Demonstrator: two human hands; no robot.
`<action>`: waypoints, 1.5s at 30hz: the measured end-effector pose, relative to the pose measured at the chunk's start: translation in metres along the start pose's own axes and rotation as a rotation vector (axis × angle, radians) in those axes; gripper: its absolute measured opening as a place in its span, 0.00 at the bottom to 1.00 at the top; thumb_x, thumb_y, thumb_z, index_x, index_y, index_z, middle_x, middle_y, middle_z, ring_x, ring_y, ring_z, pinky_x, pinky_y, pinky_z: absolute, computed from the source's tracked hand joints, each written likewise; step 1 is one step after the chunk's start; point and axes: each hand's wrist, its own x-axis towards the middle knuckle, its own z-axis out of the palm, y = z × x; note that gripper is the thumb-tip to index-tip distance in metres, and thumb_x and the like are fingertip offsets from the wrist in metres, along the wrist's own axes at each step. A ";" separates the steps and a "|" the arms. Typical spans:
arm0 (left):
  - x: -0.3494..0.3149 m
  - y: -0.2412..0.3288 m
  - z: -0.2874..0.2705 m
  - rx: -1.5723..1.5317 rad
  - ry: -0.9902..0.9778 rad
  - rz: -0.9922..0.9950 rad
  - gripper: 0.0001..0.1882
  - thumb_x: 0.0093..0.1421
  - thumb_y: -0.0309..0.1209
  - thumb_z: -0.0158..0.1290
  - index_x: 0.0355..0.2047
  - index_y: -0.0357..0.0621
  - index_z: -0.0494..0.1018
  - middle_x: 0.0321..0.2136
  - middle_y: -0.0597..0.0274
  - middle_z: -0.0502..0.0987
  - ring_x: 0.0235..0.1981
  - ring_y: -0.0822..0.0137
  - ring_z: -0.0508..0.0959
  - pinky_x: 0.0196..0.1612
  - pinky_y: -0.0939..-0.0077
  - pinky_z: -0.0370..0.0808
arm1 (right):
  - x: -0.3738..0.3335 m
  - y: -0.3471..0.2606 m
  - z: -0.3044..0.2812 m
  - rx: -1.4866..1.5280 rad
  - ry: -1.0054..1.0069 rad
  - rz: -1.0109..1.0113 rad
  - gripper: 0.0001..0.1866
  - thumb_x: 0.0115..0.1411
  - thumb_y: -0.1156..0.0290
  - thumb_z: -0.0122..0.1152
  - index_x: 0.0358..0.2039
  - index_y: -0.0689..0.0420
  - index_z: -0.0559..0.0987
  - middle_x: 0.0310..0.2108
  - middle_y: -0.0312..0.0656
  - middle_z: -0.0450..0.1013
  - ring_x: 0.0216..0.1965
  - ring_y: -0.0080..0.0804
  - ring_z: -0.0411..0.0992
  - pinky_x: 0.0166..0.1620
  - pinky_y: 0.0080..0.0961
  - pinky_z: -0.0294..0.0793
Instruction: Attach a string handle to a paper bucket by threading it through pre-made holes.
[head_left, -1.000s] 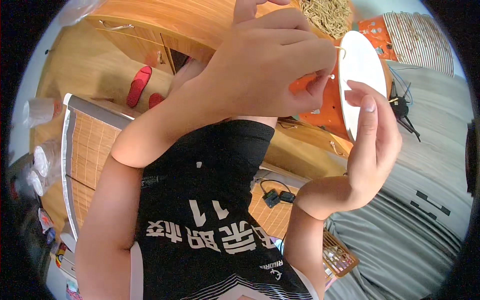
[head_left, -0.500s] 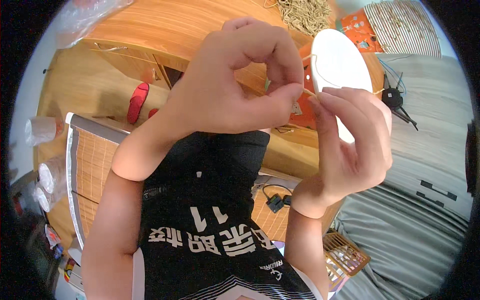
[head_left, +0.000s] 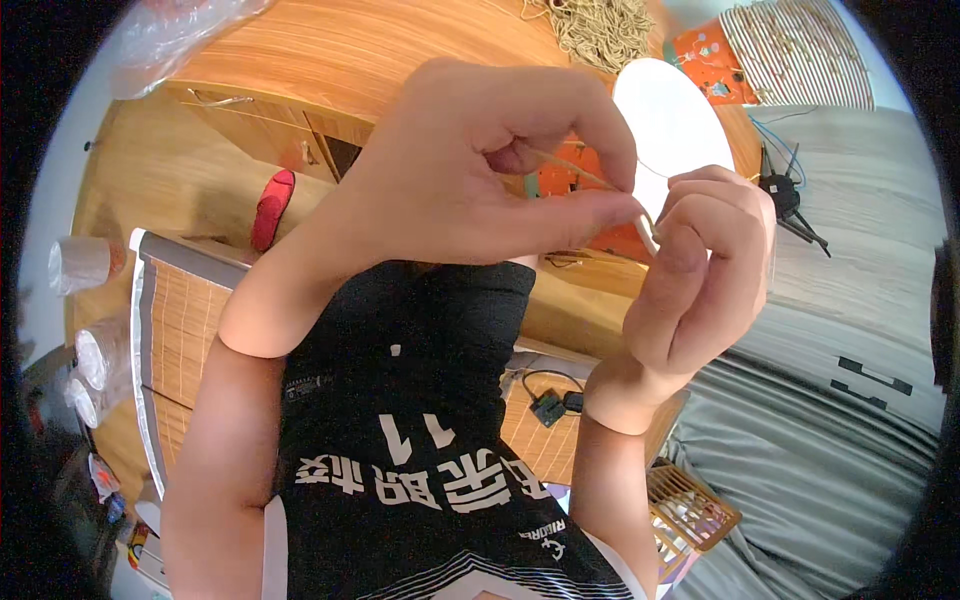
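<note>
Over the edge of a wooden desk, a thin tan cord stretches between my two hands. My left hand pinches it between thumb and forefinger, and a length of it runs back to the curled fingers. Close by on the right, the bent fingers of my right hand are closed on the cord's other part; the exact grip is hidden behind them. Behind both hands stands a bright white oval disc. A heap of the same tan cord lies on the desk beyond.
A striped panel with cord pieces across it lies at the far right, beside an orange patterned surface. Further right is a black device with antennas. A clear plastic bag sits far left; a red slipper is on the floor.
My left hand's thumb and forefinger have shifted right along the cord, showing a length behind them. My right hand has turned and its fingers have curled in more.
</note>
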 end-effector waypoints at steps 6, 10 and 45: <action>0.007 -0.002 -0.002 0.226 0.011 0.234 0.10 0.49 0.17 0.67 0.33 0.38 0.83 0.25 0.59 0.80 0.26 0.69 0.80 0.29 0.79 0.74 | -0.001 0.003 -0.005 0.033 -0.008 0.095 0.04 0.53 0.79 0.61 0.25 0.55 0.75 0.25 0.39 0.73 0.31 0.40 0.71 0.40 0.32 0.66; 0.013 -0.007 0.001 0.233 0.094 0.398 0.10 0.49 0.19 0.68 0.32 0.41 0.84 0.21 0.61 0.79 0.20 0.71 0.76 0.23 0.80 0.68 | 0.000 0.005 -0.006 0.065 0.039 0.164 0.02 0.56 0.77 0.61 0.27 0.58 0.77 0.26 0.41 0.75 0.32 0.41 0.72 0.41 0.31 0.67; 0.025 -0.006 0.010 0.330 0.194 0.695 0.11 0.42 0.24 0.68 0.30 0.47 0.84 0.11 0.76 0.54 0.13 0.75 0.53 0.18 0.76 0.48 | 0.004 0.000 -0.010 0.147 -0.009 0.300 0.15 0.63 0.75 0.57 0.18 0.59 0.74 0.16 0.39 0.69 0.20 0.36 0.68 0.28 0.28 0.62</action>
